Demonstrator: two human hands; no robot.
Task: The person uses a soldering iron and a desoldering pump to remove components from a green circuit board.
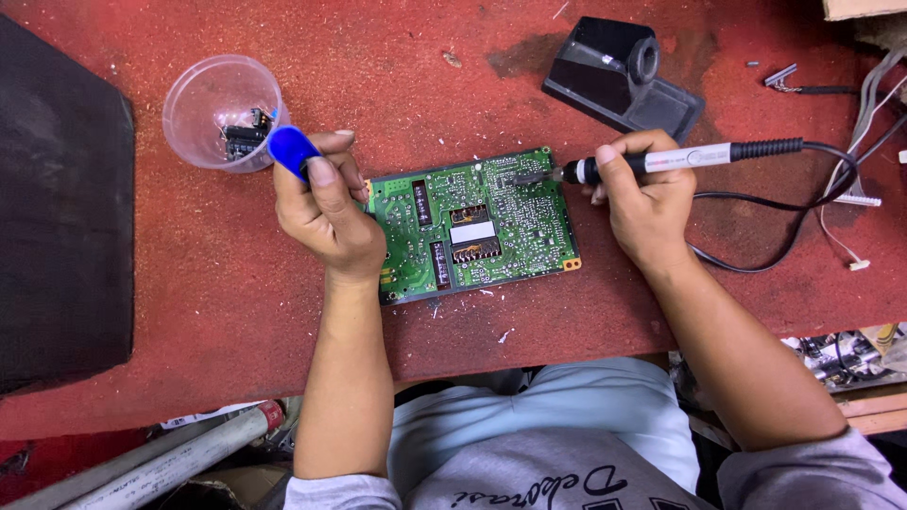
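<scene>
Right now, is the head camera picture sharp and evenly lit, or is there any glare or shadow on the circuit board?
In the head view, light is even and soft; the green circuit board is sharp, without glare. The left hand throws only a faint shadow. The soldering iron in the right hand is crisp. Edges bow slightly from the wide lens.

The circuit board (472,227) was green, dotted with silver solder points, with black components and a white rectangle at its centre. The soldering iron (680,159) had a white body, black grip and black cable. The tool (291,149) in the left hand (326,212) was blue. The tabletop (189,312) was speckled red. The cup (223,111) was clear, and the stand (619,80) was black.
</scene>
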